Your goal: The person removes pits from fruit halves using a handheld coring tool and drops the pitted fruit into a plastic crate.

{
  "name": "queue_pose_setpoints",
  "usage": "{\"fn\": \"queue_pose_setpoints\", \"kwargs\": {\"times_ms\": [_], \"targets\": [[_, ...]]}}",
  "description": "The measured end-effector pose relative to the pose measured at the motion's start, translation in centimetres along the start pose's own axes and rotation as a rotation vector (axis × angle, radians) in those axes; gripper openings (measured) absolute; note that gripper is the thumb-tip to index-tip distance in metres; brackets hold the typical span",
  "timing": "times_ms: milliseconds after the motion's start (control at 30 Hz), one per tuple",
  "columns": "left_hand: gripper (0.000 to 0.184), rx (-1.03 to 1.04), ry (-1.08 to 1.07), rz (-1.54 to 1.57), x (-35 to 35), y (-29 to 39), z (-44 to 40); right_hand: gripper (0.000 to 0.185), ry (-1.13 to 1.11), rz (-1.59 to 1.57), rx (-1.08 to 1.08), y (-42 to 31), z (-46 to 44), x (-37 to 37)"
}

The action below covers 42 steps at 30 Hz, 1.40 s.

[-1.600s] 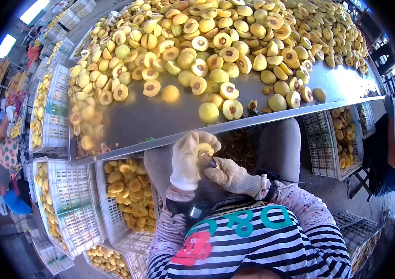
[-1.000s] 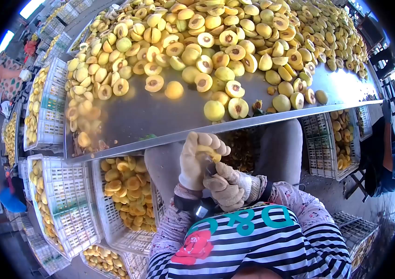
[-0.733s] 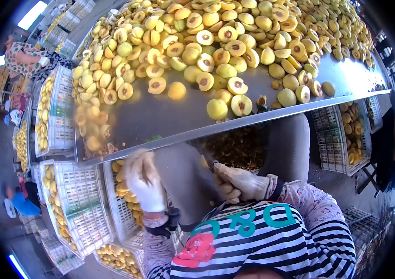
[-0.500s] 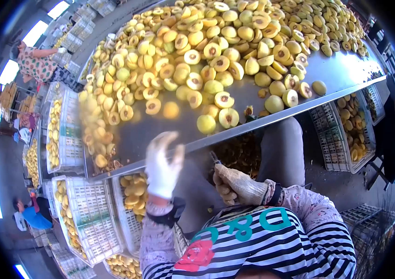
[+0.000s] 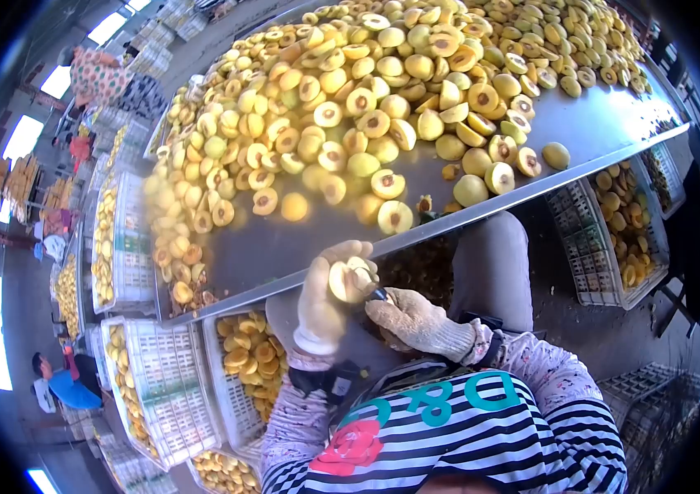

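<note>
One cut fruit (image 5: 339,282), in hand just off the near edge of the metal table (image 5: 243,247), head view.
Hands are close together on the person's side of the table: the left hand (image 5: 319,306) is closed around the fruit, the right hand (image 5: 420,321) grips a small dark tool (image 5: 378,294). Tool tip is at the fruit; contact cannot be confirmed. Halved fruit pile (image 5: 366,90) lies heaped on the table. White crates (image 5: 175,395) of fruit stand below the table's near edge, left and right.
</note>
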<state>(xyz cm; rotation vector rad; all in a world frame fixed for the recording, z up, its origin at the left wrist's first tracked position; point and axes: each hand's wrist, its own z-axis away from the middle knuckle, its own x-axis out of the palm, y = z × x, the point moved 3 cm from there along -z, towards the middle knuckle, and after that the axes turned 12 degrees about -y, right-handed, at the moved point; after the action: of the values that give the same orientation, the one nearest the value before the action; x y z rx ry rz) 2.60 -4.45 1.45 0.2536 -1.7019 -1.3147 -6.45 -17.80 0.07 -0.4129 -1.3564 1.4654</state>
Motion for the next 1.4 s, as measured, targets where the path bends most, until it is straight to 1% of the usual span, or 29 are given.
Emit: {"fn": "queue_pose_setpoints", "kwargs": {"times_ms": [33, 67, 100, 167, 200, 300, 400, 500, 600, 700, 733, 800, 833, 933, 1033, 1067, 1133, 1167, 1200, 1267, 1300, 1333, 1367, 1400], "targets": [[0.036, 0.027, 0.12, -0.129, 1.0, 0.1, 0.8, 0.04, -0.006, 0.047, 0.016, -0.2, -0.7, 0.4], [0.035, 0.049, 0.211, -0.176, 1.3, 0.4, 1.4, 0.044, 0.01, 0.128, 0.041, -1.0, -0.9, 1.0], [0.033, 0.074, 0.295, -0.22, 1.2, 0.6, 1.7, 0.044, 0.03, 0.148, -0.002, -0.6, -1.4, 1.4], [0.032, 0.075, 0.386, -0.155, 0.7, 0.4, 2.1, 0.045, 0.083, 0.191, -0.092, 0.6, -2.2, 2.0], [0.032, 0.074, 0.429, -0.121, 0.4, 0.4, 2.2, 0.047, 0.069, 0.191, -0.063, 0.6, -2.2, 2.2], [0.056, 0.039, 0.428, -0.254, 0.5, 1.0, 2.0, 0.048, 0.115, 0.232, -0.099, 0.3, -2.7, 2.7], [0.055, 0.025, 0.467, -0.085, -0.2, 1.4, 1.8, 0.048, 0.148, 0.303, -0.022, -0.1, -3.3, 3.1], [0.055, 0.038, 0.502, -0.094, -1.0, 1.5, 2.3, 0.049, 0.116, 0.297, -0.033, 0.3, -4.2, 3.6], [0.052, 0.17, 0.48, -0.204, -2.1, 1.5, 2.9, 0.047, 0.068, 0.303, 0.031, 0.2, -4.8, 4.3], [0.033, 0.407, 0.362, -0.249, -2.4, 1.4, 3.5, 0.043, 0.036, 0.255, 0.043, -0.4, -5.5, 5.0], [0.029, 0.45, 0.326, -0.317, -2.4, 1.8, 3.7, 0.043, 0.024, 0.248, -0.024, -0.3, -5.7, 5.1], [0.029, 0.544, 0.254, -0.48, -2.5, 2.1, 3.7, 0.041, 0.003, 0.233, -0.156, 0.1, -5.8, 4.9], [0.029, 0.591, 0.216, -0.563, -2.6, 2.4, 3.7, 0.041, 0.011, 0.281, -0.155, 0.2, -5.8, 4.7], [0.033, 0.372, -0.061, -0.369, -4.1, 2.4, 2.8, 0.038, 0.041, 0.419, -0.124, 0.6, -5.6, 3.7], [0.035, 0.19, -0.078, -0.224, -3.7, 2.9, 3.0, 0.037, 0.006, 0.375, -0.136, 1.3, -5.6, 3.4], [0.036, 0.215, 0.005, -0.186, -3.2, 2.7, 3.4, 0.038, -0.029, 0.341, -0.149, 1.2, -5.6, 3.5], [0.036, 0.321, 0.117, -0.209, -2.8, 1.2, 4.3, 0.041, -0.098, 0.27, -0.18, 0.8, -5.6, 3.9], [0.036, 0.377, 0.165, -0.224, -3.0, 1.0, 4.5, 0.04, -0.083, 0.301, -0.161, 0.8, -5.7, 3.8], [0.034, 0.384, 0.095, -0.233, -3.0, 1.1, 4.5, 0.039, -0.071, 0.337, -0.138, 0.8, -5.6, 3.6], [0.033, 0.084, -0.109, -0.512, -2.6, 3.6, 3.9, 0.035, -0.054, 0.433, -0.111, 2.0, -5.4, 3.1], [0.032, -0.07, -0.216, -0.65, -2.5, 4.3, 3.6, 0.034, -0.07, 0.41, -0.088, 2.2, -5.1, 3.1], [0.032, -0.136, -0.262, -0.627, -2.6, 4.0, 3.5, 0.033, -0.086, 0.388, -0.066, 2.1, -4.8, 3.2], [0.032, -0.007, -0.153, -0.494, -2.4, 4.3, 3.5, 0.032, -0.104, 0.374, -0.046, 2.0, -4.7, 3.1], [0.033, 0.12, -0.047, -0.359, -1.8, 4.1, 3.8, 0.036, -0.086, 0.274, -0.167, 1.7, -4.6, 3.6]]}}
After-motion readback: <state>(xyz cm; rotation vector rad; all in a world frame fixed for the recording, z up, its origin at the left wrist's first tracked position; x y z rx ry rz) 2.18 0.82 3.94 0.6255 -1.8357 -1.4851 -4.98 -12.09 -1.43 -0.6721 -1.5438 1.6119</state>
